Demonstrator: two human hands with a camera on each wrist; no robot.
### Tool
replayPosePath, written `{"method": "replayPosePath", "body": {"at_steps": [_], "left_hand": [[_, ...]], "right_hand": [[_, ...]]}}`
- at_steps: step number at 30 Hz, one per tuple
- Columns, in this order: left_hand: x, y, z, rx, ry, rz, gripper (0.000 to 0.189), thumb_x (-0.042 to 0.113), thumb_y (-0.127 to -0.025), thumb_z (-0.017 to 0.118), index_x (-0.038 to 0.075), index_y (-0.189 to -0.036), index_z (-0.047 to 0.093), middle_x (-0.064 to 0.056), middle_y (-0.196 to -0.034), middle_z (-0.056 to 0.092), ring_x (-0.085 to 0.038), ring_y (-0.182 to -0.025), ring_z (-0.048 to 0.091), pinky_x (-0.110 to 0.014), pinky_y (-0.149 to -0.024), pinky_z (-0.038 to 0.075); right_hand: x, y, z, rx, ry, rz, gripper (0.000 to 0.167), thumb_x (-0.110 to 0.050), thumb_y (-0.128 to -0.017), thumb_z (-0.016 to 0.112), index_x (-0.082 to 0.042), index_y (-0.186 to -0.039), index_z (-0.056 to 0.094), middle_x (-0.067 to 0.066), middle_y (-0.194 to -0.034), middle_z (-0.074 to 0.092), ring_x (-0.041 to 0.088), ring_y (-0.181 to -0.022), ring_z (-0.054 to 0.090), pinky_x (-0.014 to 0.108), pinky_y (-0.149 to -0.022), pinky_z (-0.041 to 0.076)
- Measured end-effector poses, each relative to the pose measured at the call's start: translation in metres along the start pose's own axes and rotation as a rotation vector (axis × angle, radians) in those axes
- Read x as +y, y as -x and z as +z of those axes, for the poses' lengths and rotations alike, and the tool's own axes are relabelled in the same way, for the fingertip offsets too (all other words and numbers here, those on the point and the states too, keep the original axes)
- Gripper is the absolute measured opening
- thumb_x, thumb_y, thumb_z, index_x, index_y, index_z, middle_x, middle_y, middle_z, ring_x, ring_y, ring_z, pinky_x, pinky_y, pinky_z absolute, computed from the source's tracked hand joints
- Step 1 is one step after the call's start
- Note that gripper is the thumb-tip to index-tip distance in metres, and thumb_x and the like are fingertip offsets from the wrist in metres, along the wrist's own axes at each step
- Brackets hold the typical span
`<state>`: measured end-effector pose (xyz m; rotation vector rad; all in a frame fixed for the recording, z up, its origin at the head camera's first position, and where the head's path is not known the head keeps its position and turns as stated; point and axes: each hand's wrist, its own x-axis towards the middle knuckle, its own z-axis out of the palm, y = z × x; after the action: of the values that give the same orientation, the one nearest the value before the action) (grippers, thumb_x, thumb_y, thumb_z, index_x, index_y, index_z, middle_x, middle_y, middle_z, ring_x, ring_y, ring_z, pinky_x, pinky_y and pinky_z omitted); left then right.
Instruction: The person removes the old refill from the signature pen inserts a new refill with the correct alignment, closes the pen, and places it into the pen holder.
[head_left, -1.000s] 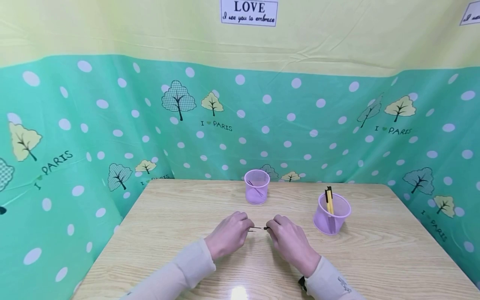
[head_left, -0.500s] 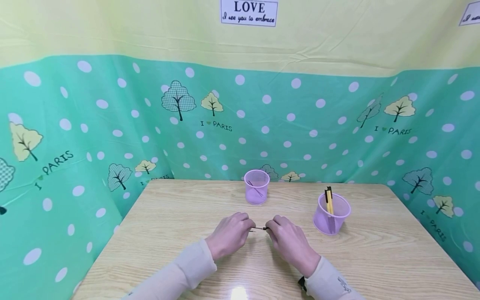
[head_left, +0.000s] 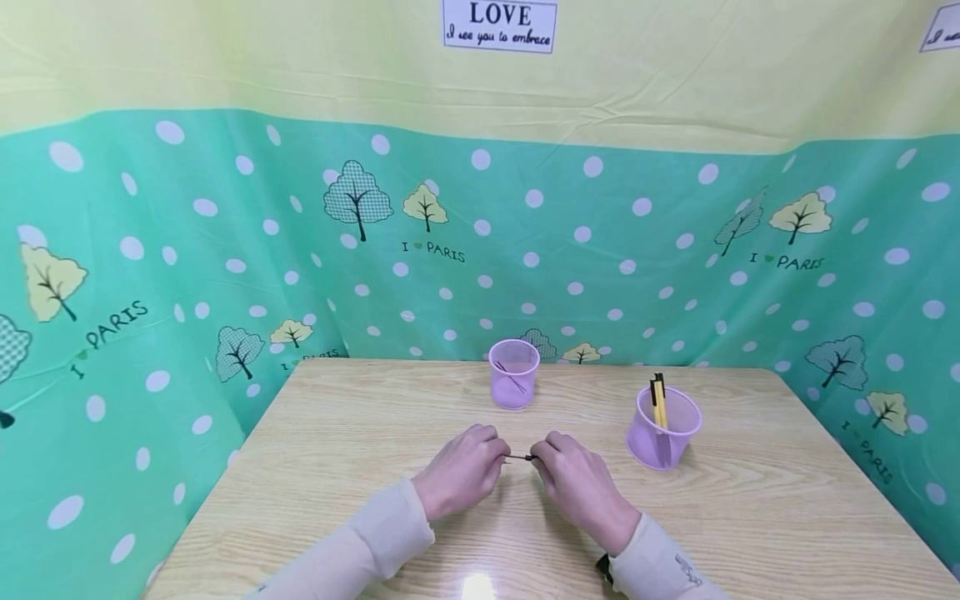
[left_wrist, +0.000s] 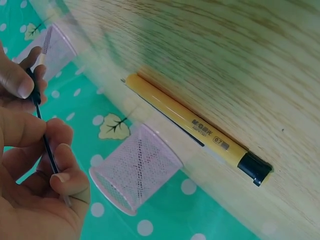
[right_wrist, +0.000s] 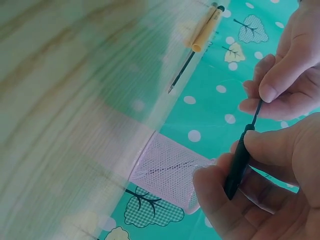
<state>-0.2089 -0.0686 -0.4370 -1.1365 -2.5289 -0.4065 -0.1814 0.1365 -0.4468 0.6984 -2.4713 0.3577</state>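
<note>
Two pinches worry me: left hand [head_left: 463, 468] on refill [right_wrist: 257, 113], right hand [head_left: 581, 483] on black grip [right_wrist: 239, 163]; skewed force could bend the refill.

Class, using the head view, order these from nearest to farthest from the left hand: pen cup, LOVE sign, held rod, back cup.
1. Held rod: pinched by the left hand.
2. Back cup: beyond that hand, slightly right.
3. Pen cup: farther right.
4. LOVE sign: high on the curtain.
</note>
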Motion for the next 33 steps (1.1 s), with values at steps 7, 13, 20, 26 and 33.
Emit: {"method": "replayPosePath", "body": {"at_steps": [7,13,20,26,33], "left_hand": [[0.0008,-0.0003,0.0007,-0.008,0.003,-0.001,0.014,0.008,-0.087,0.061,0.010,-0.097,0.071,0.003,-0.087,0.062,-0.010,-0.080,0.056,-0.019,-0.074,0.049],[0.0020,-0.0001,0.0016,-0.006,-0.024,-0.008,0.014,0.010,-0.088,0.062,0.012,-0.098,0.072,0.004,-0.087,0.062,-0.009,-0.080,0.057,-0.019,-0.071,0.049],[0.0027,0.0000,0.0012,-0.007,-0.054,-0.015,0.014,0.014,-0.089,0.063,0.016,-0.099,0.072,0.007,-0.084,0.059,-0.008,-0.077,0.057,-0.018,-0.063,0.049],[0.0007,-0.0009,0.0002,0.017,-0.067,-0.006,0.011,0.018,-0.090,0.064,0.018,-0.097,0.073,0.009,-0.079,0.059,-0.007,-0.071,0.059,-0.020,-0.058,0.049],[0.0002,-0.0010,0.0023,0.013,-0.055,0.004,0.010,0.018,-0.090,0.064,0.017,-0.096,0.072,0.008,-0.080,0.061,-0.008,-0.071,0.060,-0.022,-0.059,0.050]], "right_hand": [[-0.0014,-0.0005,-0.0008,-0.007,-0.001,0.004,0.009,-0.012,-0.081,0.075,-0.016,-0.087,0.069,-0.010,-0.076,0.051,0.005,-0.064,0.050,0.022,-0.047,0.044],[-0.0021,-0.0009,-0.0014,-0.014,-0.002,-0.006,0.010,-0.011,-0.080,0.075,-0.015,-0.087,0.069,-0.011,-0.075,0.050,0.005,-0.063,0.049,0.021,-0.047,0.042],[-0.0014,-0.0004,-0.0007,-0.019,-0.007,-0.008,0.010,-0.012,-0.081,0.075,-0.016,-0.087,0.069,-0.011,-0.074,0.049,0.004,-0.063,0.048,0.021,-0.046,0.041],[-0.0011,-0.0002,-0.0005,-0.018,-0.002,-0.013,0.009,-0.013,-0.081,0.074,-0.015,-0.088,0.069,-0.011,-0.075,0.050,0.005,-0.063,0.049,0.021,-0.046,0.042],[-0.0011,0.0000,-0.0001,-0.019,-0.001,-0.018,0.009,-0.013,-0.081,0.074,-0.016,-0.088,0.069,-0.011,-0.075,0.050,0.005,-0.063,0.049,0.021,-0.046,0.041]]}}
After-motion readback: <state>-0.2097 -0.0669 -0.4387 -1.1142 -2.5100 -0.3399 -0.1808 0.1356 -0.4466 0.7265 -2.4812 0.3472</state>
